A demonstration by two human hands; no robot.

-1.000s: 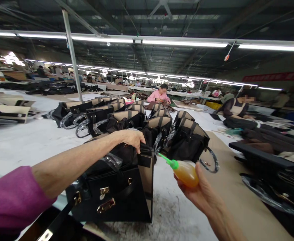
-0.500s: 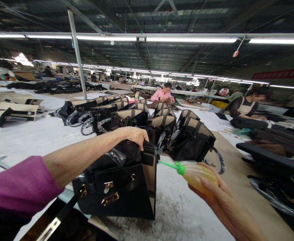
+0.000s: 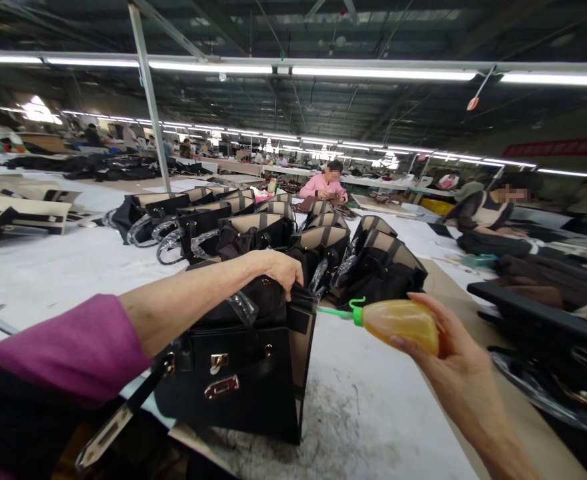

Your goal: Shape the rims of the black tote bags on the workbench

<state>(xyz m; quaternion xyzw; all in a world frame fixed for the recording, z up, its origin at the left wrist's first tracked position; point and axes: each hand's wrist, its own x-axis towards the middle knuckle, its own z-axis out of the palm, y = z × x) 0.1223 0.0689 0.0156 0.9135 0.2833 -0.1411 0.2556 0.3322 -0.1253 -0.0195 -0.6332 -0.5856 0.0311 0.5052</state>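
Note:
A black handbag [image 3: 243, 380] with gold fittings stands upright on the white table in front of me, its beige-and-black side panel facing right. My left hand [image 3: 284, 270] grips the bag's top edge near that side, fingers bent over it. In my right hand [image 3: 451, 347] is a clear squeeze bottle [image 3: 398, 323] of yellowish liquid, held on its side. The bottle's thin green nozzle points left, its tip at the upper edge of the side panel; I cannot tell whether it touches. A strap with a gold plate [image 3: 106, 437] hangs at the bag's lower left.
Several similar bags [image 3: 253, 223] with plastic-wrapped handles stand in rows behind. Dark pieces and a black bag lie at the right [image 3: 548, 320]. Beige panels [image 3: 26, 213] rest at the left. One person in pink [image 3: 321, 187] sits beyond, another person [image 3: 483, 213] works at the right.
The squeeze bottle has turned more level, and its nozzle has come up to the bag's side edge. My left hand has shifted slightly right, still on the bag.

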